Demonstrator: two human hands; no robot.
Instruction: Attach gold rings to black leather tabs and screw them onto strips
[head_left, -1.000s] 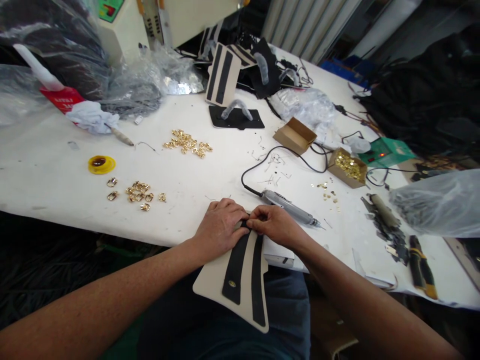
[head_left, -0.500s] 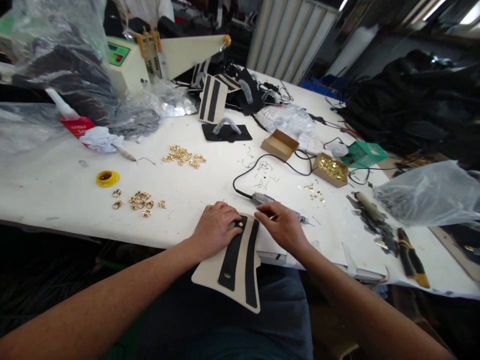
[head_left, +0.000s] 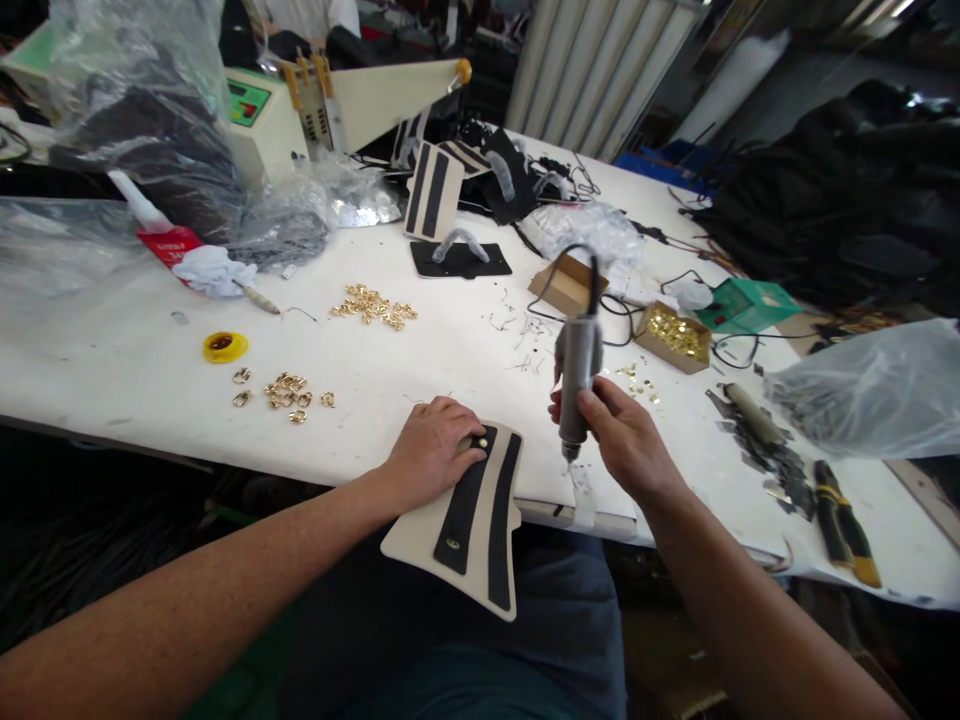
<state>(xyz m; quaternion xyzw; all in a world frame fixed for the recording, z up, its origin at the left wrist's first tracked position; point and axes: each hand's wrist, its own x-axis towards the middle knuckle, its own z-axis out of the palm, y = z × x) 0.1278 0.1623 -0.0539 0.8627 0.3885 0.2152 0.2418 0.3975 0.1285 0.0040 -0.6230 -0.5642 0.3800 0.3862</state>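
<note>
My left hand (head_left: 436,440) rests at the far left end of a beige panel (head_left: 409,542) with two black strips, its fingers closed on that end. The panel overhangs the table edge above my lap. One round metal fastener (head_left: 452,544) shows low on the left strip, and a small pale gold spot (head_left: 483,442) is by my left fingertips. My right hand (head_left: 624,430) is wrapped round a slim grey corded power tool (head_left: 577,385). The tool stands nearly upright, nose down, right of the panel and apart from it. The exact bit is too small to make out.
Gold clasps (head_left: 285,390) and smaller gold fittings (head_left: 371,305) lie left, near a yellow tape roll (head_left: 225,347). A cardboard box of gold pieces (head_left: 675,337), dark metal scraps (head_left: 772,465) and black-yellow pliers (head_left: 847,525) are right. More striped panels (head_left: 433,190) stand behind.
My right hand has left the panel's far edge, moved right, and picked the grey power tool up off the table. My left hand stays on the panel. The view has shifted slightly.
</note>
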